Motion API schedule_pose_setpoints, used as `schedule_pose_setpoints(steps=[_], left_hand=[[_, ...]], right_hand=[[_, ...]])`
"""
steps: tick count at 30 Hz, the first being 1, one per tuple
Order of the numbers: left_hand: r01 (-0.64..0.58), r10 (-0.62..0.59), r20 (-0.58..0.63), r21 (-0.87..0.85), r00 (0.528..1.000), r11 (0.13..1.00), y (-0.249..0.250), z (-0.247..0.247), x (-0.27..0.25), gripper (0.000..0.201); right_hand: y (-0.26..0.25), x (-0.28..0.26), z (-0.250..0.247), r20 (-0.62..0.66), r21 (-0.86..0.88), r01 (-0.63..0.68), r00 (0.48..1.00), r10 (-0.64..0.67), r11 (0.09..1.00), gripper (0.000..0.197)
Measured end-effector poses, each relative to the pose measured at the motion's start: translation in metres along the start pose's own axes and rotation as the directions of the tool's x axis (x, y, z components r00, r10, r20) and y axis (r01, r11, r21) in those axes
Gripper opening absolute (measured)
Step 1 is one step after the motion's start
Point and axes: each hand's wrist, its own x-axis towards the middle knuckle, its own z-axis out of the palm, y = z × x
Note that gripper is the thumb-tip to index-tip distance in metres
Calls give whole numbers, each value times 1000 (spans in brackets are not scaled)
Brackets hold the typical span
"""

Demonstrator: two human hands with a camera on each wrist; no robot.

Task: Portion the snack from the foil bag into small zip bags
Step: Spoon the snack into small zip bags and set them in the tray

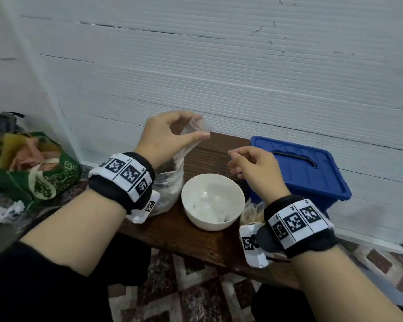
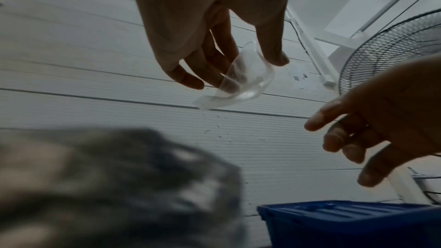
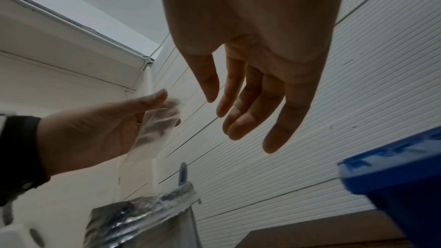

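White ribbed wall panels point(image 1: 242, 73) fill the background, with a patterned rug point(image 1: 196, 296) on the floor in front of them. Against the wall sits a low dark wooden table point(image 1: 184, 235). A blue plastic bin point(image 1: 305, 168) with a handled lid stands at the table's right end, and a green fabric bag point(image 1: 33, 173) stuffed with cloth lies on the floor well to the left. Near the middle of the table is a white bowl point(image 1: 212, 201), nearly empty, with a few dark bits at the bottom. Just left of the bowl stands the foil bag point(image 3: 140, 222), its crinkled silver mouth open and partly hidden behind the left wrist in the head view.

Above the foil bag, the left hand point(image 1: 165, 138) pinches the rim of a small clear zip bag point(image 1: 182, 154) between thumb and fingers, holding its mouth open while its body hangs down toward the foil bag. The right hand point(image 1: 254, 168) hovers above the bowl's right side, near the zip bag but apart from it, fingers loosely bent and holding nothing.
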Motion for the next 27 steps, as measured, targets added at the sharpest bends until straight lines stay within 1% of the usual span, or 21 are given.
schedule_pose_setpoints(steps=[2, 5, 7, 10, 13, 16, 18, 20, 22, 25, 27], left_hand=[[-7, 9, -49, 35, 999, 999, -7, -21, 4, 43], [-11, 19, -105, 80, 994, 997, -24, -46, 8, 43], [28, -16, -91, 131, 996, 991, -37, -56, 10, 45], [77, -67, -47, 241, 997, 968, -58, -62, 8, 50], [101, -97, -31, 263, 995, 959, -79, -60, 3, 48], [121, -115, -39, 243, 993, 963, -90, -56, -1, 45], [113, -111, -23, 236, 994, 965, -96, -56, -3, 45], [100, -102, -5, 236, 995, 967, -99, -57, -4, 44], [87, -91, 6, 248, 996, 965, -103, -58, -6, 45], [71, -75, 5, 247, 997, 967, -105, -59, -7, 46], [61, -64, 6, 248, 998, 967, -105, -59, -8, 47]], right_hand=[[-7, 9, 15, 30, 1, 12, 999, -12, 1000, 11], [-11, 22, 37, 46, -47, 24, 999, -22, 999, 9], [-13, 28, 52, 56, -98, 26, 998, -20, 995, 7], [-19, 34, 72, 85, -151, 10, 996, 3, 989, 26], [-23, 39, 88, 99, -234, 24, 995, -1, 972, 38], [-26, 44, 103, 84, -280, 32, 996, -8, 959, 41], [-25, 48, 112, 47, -296, 34, 999, -21, 955, 36], [-24, 50, 119, 5, -309, 51, 999, -52, 950, 26], [-24, 47, 123, 9, -327, 81, 997, -83, 942, 20], [-21, 42, 127, 72, -403, 208, 978, -196, 891, 20], [-19, 42, 127, 70, -436, 297, 952, -297, 849, 21]])
